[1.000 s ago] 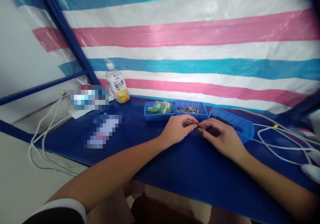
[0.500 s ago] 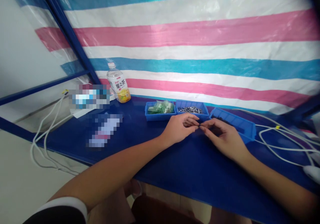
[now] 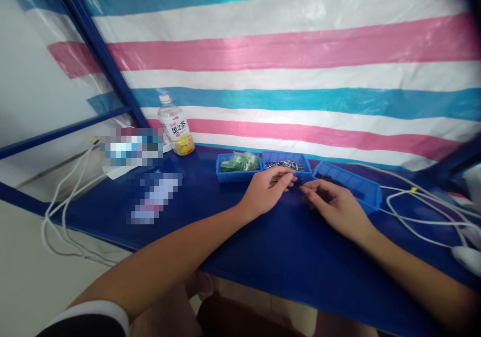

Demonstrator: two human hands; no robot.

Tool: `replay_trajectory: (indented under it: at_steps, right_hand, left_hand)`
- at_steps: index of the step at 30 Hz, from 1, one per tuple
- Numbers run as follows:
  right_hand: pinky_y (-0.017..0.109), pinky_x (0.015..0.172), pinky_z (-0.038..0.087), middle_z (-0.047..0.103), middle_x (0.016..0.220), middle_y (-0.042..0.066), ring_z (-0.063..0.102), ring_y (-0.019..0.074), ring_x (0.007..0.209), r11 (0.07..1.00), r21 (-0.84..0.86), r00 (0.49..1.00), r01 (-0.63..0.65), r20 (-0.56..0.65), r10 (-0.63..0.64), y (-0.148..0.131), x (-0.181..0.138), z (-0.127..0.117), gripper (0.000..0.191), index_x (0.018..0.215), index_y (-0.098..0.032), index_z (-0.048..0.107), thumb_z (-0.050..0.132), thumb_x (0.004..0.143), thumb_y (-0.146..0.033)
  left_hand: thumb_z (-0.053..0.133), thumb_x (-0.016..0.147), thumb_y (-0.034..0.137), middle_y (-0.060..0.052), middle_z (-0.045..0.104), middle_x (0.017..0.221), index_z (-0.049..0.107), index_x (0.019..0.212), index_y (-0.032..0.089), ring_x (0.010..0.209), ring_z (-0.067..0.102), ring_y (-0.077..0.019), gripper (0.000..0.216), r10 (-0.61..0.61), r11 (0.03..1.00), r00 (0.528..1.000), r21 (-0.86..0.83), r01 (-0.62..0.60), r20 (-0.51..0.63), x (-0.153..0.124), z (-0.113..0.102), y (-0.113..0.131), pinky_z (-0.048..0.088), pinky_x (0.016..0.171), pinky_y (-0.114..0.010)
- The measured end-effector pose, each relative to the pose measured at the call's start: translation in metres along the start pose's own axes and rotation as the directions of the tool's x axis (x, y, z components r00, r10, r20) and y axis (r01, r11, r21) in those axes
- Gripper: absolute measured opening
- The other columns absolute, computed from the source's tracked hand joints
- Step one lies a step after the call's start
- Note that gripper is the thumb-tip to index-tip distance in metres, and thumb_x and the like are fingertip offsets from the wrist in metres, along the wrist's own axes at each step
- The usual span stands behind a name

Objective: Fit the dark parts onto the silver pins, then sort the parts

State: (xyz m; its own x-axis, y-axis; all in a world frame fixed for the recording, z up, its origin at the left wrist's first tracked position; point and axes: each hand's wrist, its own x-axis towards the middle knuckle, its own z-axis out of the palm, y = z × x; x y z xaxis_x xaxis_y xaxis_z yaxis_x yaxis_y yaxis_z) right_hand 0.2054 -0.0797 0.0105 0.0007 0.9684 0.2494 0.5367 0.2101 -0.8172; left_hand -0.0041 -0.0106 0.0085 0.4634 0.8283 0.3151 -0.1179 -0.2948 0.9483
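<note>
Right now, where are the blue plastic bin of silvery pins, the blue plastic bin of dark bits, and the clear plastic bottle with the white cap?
Bin of silvery pins (image 3: 287,156): head view, inner back wall.
Bin of dark bits (image 3: 356,183): head view, inner back wall.
Clear plastic bottle (image 3: 179,128): head view, printed label.

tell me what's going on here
A person has both bare hands over a blue table, the fingertips close but slightly apart. The right hand seems to pinch something small and dark; whether the left hand holds anything can't be made out. Just beyond are three blue bins, with green pieces in the left one, silvery metal pieces in the middle and dark pieces in the right. A bottle stands farther left.
</note>
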Motion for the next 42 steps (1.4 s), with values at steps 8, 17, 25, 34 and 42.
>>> replay_trajectory:
  at_steps: [8,17,25,34,42]
  right_hand:
    - [0.023,0.031,0.032,0.066,0.064,-0.001,0.055,0.0138,0.042,0.840,0.500,0.942,-0.209,-0.127,0.310,-0.004,0.003,-0.003,0.041,0.091,-0.025,0.063,0.073,0.094,-0.065]
    - [0.030,0.055,0.049,0.066,0.063,0.000,0.061,0.0165,0.054,0.997,-0.080,1.000,0.023,0.017,-0.022,-0.008,-0.007,0.001,0.043,0.082,-0.025,0.068,0.059,0.104,-0.062]
    - [0.031,0.053,0.046,0.066,0.063,-0.001,0.061,0.0178,0.055,0.980,-0.186,0.996,0.071,0.061,-0.061,-0.003,-0.005,0.002,0.042,0.084,-0.026,0.070,0.057,0.105,-0.061]
    - [0.031,0.054,0.047,0.068,0.067,0.000,0.061,0.0183,0.057,0.979,-0.192,0.995,0.066,0.081,-0.051,0.000,-0.005,0.003,0.041,0.085,-0.026,0.070,0.057,0.104,-0.059]
    - [0.031,0.054,0.046,0.066,0.066,0.000,0.060,0.0182,0.058,0.978,-0.193,0.993,0.078,0.098,-0.060,0.000,-0.005,0.002,0.041,0.085,-0.025,0.069,0.055,0.106,-0.058]
  left_hand:
    - [0.060,0.107,0.037,-0.012,0.082,0.110,0.074,0.119,0.017,0.095,0.077,-0.0192,0.027,0.015,0.996,0.998,0.091,-0.010,-0.061,0.001,-0.004,0.003,0.063,0.083,-0.032]
    - [0.058,0.105,0.022,-0.009,0.081,0.116,0.074,0.118,0.018,0.106,0.077,-0.0222,0.021,0.145,0.896,0.989,0.422,-0.136,0.011,0.004,-0.011,-0.002,0.061,0.096,-0.038]
    - [0.052,0.099,0.008,-0.013,0.073,0.138,0.071,0.134,0.015,0.124,0.069,-0.0295,0.040,0.120,0.437,0.912,0.805,-0.402,0.391,-0.002,-0.017,-0.014,0.057,0.106,-0.047]
    - [0.051,0.101,0.008,-0.014,0.074,0.129,0.072,0.131,0.011,0.116,0.067,-0.0278,0.036,0.103,0.399,0.911,0.822,-0.406,0.400,-0.003,-0.018,-0.010,0.056,0.108,-0.043]
    - [0.053,0.098,0.006,-0.011,0.073,0.133,0.070,0.132,0.016,0.120,0.069,-0.0286,0.040,0.064,0.421,0.928,0.833,-0.359,0.367,-0.004,-0.018,-0.010,0.059,0.104,-0.044]
